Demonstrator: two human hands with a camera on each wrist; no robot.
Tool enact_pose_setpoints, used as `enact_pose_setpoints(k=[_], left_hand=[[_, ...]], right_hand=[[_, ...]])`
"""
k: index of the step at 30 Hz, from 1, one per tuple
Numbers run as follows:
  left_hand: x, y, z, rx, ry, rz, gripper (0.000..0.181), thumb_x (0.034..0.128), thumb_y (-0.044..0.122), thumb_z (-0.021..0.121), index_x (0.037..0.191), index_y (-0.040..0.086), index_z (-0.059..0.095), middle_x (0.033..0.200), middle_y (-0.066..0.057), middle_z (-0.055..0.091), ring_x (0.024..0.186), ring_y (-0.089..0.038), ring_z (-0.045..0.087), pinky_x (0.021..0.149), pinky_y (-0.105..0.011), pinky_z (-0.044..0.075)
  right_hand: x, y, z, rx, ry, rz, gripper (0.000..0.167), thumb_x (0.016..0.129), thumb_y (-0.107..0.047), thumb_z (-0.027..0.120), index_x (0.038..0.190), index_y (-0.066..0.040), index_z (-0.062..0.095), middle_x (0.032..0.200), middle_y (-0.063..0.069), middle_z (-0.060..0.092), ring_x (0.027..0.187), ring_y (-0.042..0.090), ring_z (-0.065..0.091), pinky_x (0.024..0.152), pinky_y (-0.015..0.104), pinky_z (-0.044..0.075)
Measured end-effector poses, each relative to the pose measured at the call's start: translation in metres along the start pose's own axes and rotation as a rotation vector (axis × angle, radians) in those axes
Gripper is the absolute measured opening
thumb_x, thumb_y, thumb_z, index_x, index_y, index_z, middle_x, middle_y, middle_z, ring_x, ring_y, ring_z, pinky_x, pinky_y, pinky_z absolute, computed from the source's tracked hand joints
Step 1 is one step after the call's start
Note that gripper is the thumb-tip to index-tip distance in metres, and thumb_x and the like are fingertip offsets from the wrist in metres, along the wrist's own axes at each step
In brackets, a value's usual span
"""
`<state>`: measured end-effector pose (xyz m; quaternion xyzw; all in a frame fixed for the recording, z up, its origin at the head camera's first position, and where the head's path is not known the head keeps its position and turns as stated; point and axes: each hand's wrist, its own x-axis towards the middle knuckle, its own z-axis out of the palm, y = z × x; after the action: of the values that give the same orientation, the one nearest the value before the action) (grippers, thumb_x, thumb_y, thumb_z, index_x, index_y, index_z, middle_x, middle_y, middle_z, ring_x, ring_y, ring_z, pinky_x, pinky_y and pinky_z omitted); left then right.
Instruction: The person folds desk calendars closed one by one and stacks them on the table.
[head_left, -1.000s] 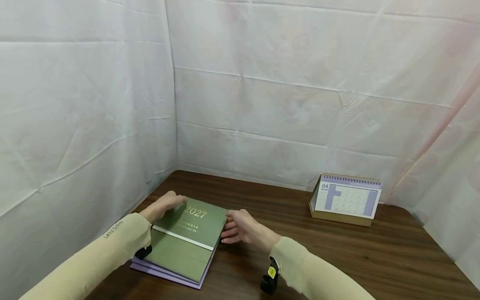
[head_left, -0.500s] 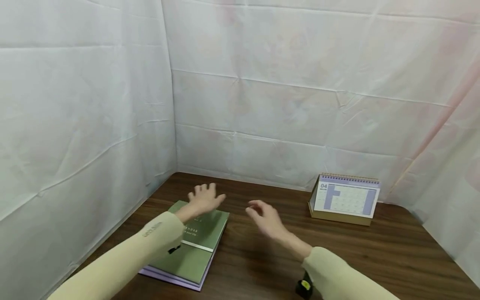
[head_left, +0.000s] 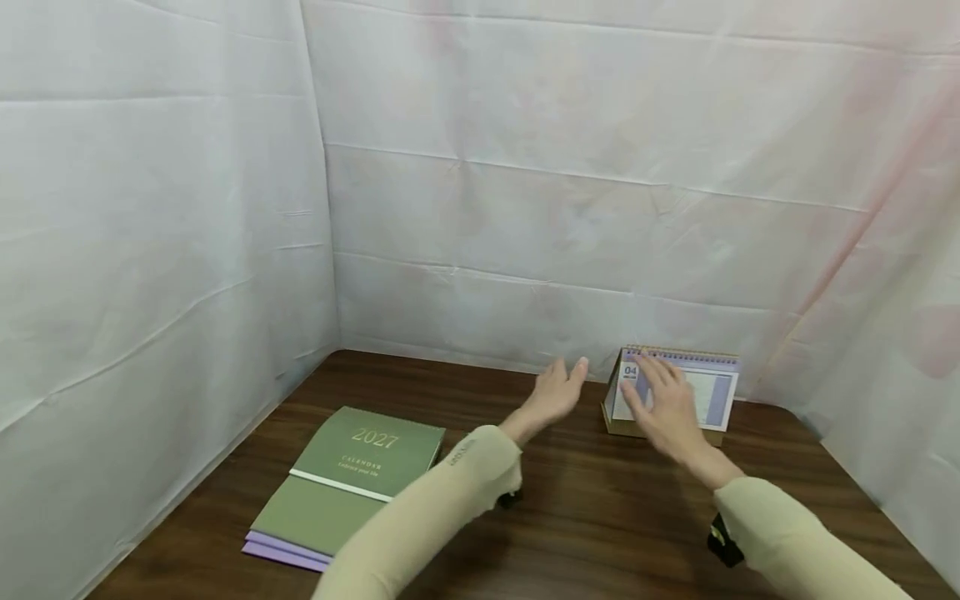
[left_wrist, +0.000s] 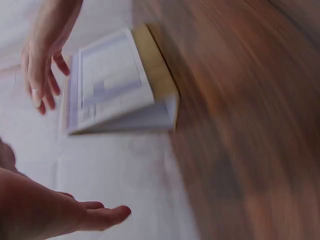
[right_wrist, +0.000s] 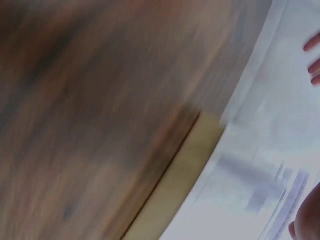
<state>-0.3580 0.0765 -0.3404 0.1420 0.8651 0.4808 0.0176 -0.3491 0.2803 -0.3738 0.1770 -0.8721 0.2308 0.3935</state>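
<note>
A desk calendar with a purple and white page (head_left: 718, 398) stands upright like a tent at the back right of the table. In the head view my right hand (head_left: 663, 408), fingers spread, is in front of it and covers part of the page; whether it touches cannot be told. My left hand (head_left: 551, 393) is held to the calendar's left, fingers extended, holding nothing. The left wrist view shows the calendar (left_wrist: 112, 70) with its tan base, the right hand (left_wrist: 42, 62) near its spiral edge and the left hand (left_wrist: 65, 215) apart from it. The right wrist view is blurred, with the tan base (right_wrist: 175, 180) visible.
On the left of the dark wooden table (head_left: 570, 517) lies a green 2027 calendar (head_left: 367, 454) on top of purple ones (head_left: 288, 552), partly behind the left sleeve. White cloth (head_left: 480, 208) hangs behind the table and at its sides.
Both hands have left the green calendar and moved right, to the standing calendar. The green calendar stays on the stack. The head view has shifted slightly.
</note>
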Motion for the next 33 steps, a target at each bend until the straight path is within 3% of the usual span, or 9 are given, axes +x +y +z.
enact_pose_setpoints(k=[4, 10, 17, 19, 21, 23, 26, 30, 33], left_hand=[[0.016, 0.006, 0.029, -0.251, 0.006, -0.064, 0.076, 0.0985, 0.064, 0.018, 0.152, 0.011, 0.026, 0.157, -0.010, 0.031, 0.144, -0.032, 0.030, 0.118, -0.050, 0.026], [0.036, 0.016, 0.056, -0.464, 0.044, -0.108, 0.069, 0.0998, 0.062, 0.016, 0.152, 0.019, 0.029, 0.159, -0.003, 0.029, 0.148, -0.029, 0.023, 0.120, -0.049, 0.020], [0.044, 0.028, 0.076, -0.589, 0.037, -0.198, 0.073, 0.0980, 0.065, 0.016, 0.155, 0.019, 0.022, 0.163, -0.004, 0.014, 0.151, -0.031, 0.006, 0.121, -0.053, 0.008], [0.045, 0.030, 0.081, -0.604, 0.023, -0.224, 0.075, 0.0970, 0.067, 0.016, 0.155, 0.021, 0.019, 0.164, -0.004, 0.011, 0.152, -0.030, 0.005, 0.122, -0.053, 0.008], [0.046, 0.031, 0.086, -0.629, 0.020, -0.226, 0.071, 0.0984, 0.064, 0.017, 0.153, 0.020, 0.025, 0.161, -0.005, 0.020, 0.150, -0.030, 0.014, 0.121, -0.051, 0.013], [0.047, 0.031, 0.089, -0.654, -0.002, -0.217, 0.067, 0.0995, 0.062, 0.016, 0.149, 0.020, 0.032, 0.154, -0.007, 0.033, 0.145, -0.030, 0.027, 0.119, -0.049, 0.021], [0.044, 0.031, 0.089, -0.671, -0.056, -0.219, 0.068, 0.0996, 0.062, 0.014, 0.150, 0.020, 0.031, 0.153, -0.008, 0.034, 0.143, -0.032, 0.029, 0.118, -0.053, 0.022], [0.043, 0.031, 0.085, -0.643, -0.126, -0.236, 0.075, 0.0959, 0.069, 0.010, 0.156, 0.024, 0.016, 0.163, -0.007, 0.014, 0.150, -0.035, 0.012, 0.118, -0.061, 0.011], [0.046, 0.028, 0.080, -0.623, -0.141, -0.232, 0.076, 0.0953, 0.070, 0.009, 0.156, 0.025, 0.015, 0.163, -0.007, 0.012, 0.150, -0.036, 0.010, 0.118, -0.062, 0.010]], right_hand=[[0.006, 0.026, -0.018, -0.021, 0.015, 0.109, 0.057, 0.095, -0.032, 0.057, 0.142, -0.001, 0.044, 0.146, 0.028, 0.041, 0.133, 0.052, 0.032, 0.105, 0.072, 0.018], [0.014, 0.049, -0.041, 0.049, -0.043, 0.427, 0.068, 0.101, -0.047, 0.036, 0.153, -0.005, 0.021, 0.159, 0.025, 0.014, 0.144, 0.050, 0.011, 0.104, 0.078, 0.006], [0.032, 0.071, -0.060, 0.401, 0.013, 0.919, 0.083, 0.097, -0.063, 0.021, 0.156, -0.010, -0.004, 0.163, 0.014, -0.004, 0.150, 0.038, -0.001, 0.121, 0.054, 0.005], [0.033, 0.075, -0.064, 0.511, 0.018, 1.037, 0.086, 0.095, -0.067, 0.018, 0.155, -0.011, -0.007, 0.163, 0.010, -0.008, 0.150, 0.033, -0.005, 0.123, 0.048, 0.004], [0.031, 0.078, -0.068, 0.583, 0.003, 1.123, 0.089, 0.093, -0.070, 0.016, 0.155, -0.010, -0.008, 0.163, 0.010, -0.009, 0.150, 0.032, -0.005, 0.123, 0.046, 0.004], [0.027, 0.080, -0.070, 0.623, -0.043, 1.180, 0.094, 0.090, -0.074, 0.011, 0.154, -0.009, -0.012, 0.162, 0.012, -0.011, 0.150, 0.033, -0.005, 0.123, 0.048, 0.004], [0.023, 0.084, -0.074, 0.653, -0.097, 1.208, 0.097, 0.088, -0.076, 0.006, 0.151, -0.007, -0.020, 0.160, 0.014, -0.019, 0.149, 0.034, -0.010, 0.122, 0.048, 0.001], [0.022, 0.086, -0.078, 0.713, -0.151, 1.196, 0.091, 0.087, -0.075, 0.001, 0.146, -0.012, -0.030, 0.155, 0.009, -0.032, 0.145, 0.032, -0.023, 0.121, 0.049, -0.005], [0.025, 0.084, -0.077, 0.733, -0.165, 1.214, 0.088, 0.088, -0.073, 0.000, 0.145, -0.015, -0.031, 0.155, 0.008, -0.033, 0.145, 0.032, -0.023, 0.121, 0.052, -0.002]])
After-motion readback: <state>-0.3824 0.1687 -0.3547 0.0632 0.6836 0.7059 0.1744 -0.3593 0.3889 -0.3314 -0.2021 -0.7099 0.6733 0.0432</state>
